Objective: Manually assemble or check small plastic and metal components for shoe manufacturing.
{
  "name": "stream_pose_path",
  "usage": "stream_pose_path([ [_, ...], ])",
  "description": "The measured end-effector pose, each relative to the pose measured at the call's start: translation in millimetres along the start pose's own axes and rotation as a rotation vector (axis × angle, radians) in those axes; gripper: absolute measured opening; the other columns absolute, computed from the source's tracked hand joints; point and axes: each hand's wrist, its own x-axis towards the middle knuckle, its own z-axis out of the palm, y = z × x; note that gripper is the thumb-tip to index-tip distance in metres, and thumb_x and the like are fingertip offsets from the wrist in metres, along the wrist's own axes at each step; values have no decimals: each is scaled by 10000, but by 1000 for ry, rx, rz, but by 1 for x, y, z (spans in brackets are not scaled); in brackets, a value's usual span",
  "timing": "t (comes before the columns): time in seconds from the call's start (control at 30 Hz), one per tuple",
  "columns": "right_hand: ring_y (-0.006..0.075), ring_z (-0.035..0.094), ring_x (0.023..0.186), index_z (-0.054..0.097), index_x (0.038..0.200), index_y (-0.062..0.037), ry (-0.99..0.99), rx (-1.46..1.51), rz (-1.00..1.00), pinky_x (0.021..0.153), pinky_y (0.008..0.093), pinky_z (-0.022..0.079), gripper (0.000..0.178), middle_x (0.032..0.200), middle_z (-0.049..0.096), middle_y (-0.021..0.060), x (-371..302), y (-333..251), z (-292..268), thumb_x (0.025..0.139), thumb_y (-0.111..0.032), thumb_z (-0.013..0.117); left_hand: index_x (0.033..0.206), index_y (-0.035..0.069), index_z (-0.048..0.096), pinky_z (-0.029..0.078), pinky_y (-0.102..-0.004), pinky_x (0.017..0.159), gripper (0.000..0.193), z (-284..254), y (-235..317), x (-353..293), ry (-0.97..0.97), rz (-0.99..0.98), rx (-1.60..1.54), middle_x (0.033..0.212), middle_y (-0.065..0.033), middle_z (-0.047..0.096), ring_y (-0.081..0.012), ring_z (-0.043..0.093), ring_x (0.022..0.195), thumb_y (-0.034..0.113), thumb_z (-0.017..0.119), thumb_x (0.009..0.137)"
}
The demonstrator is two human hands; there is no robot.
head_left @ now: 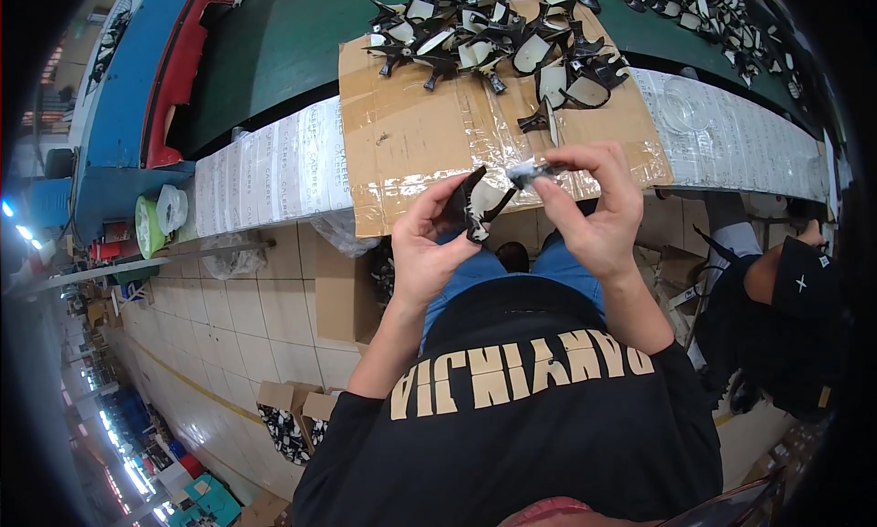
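Note:
In my left hand (429, 239) I grip a curved black piece with a cream inner face (484, 198), its shape like a shoe heel. Thumb and fingers pinch it from its left side and lower end. My right hand (594, 203) closes thumb and fingers on a small grey-and-white wad (523, 172), dark along one side; its exact kind is unclear. The wad sits just beside the upper right tip of the heel-like piece, and I cannot tell if they touch. Both hands are above the near edge of a cardboard sheet (411, 143).
Many similar black-and-cream pieces (475, 34) lie heaped on the cardboard, with more on the green belt (265, 43) at far right. Open boxes (343, 289) stand on the floor below left. Another person (776, 317) sits at the right. A red panel (183, 70) rises at the left.

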Motion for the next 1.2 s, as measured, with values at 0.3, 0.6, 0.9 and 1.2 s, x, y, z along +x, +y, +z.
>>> stream_pose_path([
  [0.3,206,559,802,707,942,-93,-193,-62,-135,782,335,386,300,837,674,21,-15,-5,8,665,-121,821,1302,-52,540,518,-262,878,597,0,2,0,-22,-52,-34,1164,-101,654,-126,633,1023,-68,733,738],
  [0.6,209,566,797,712,937,-102,-162,-189,-221,789,345,379,286,818,677,1,-6,2,5,672,-129,815,1319,-90,512,515,-262,906,631,-3,5,1,3,-143,-68,1167,-148,647,-160,641,1040,-152,671,712],
  [0.9,197,586,822,719,949,-85,-103,-234,-124,815,327,394,263,853,694,20,5,13,-2,699,-101,799,1284,-81,558,518,-243,868,579,-14,9,-1,-6,-153,-111,1128,-119,671,-128,642,1008,-99,715,727],
  [1.2,66,597,865,637,1138,-5,61,513,458,807,215,460,244,930,655,17,16,67,-29,902,-52,681,1238,61,649,491,-308,868,589,-142,30,-64,1,-246,720,1119,-112,672,-186,631,937,60,739,656],
])
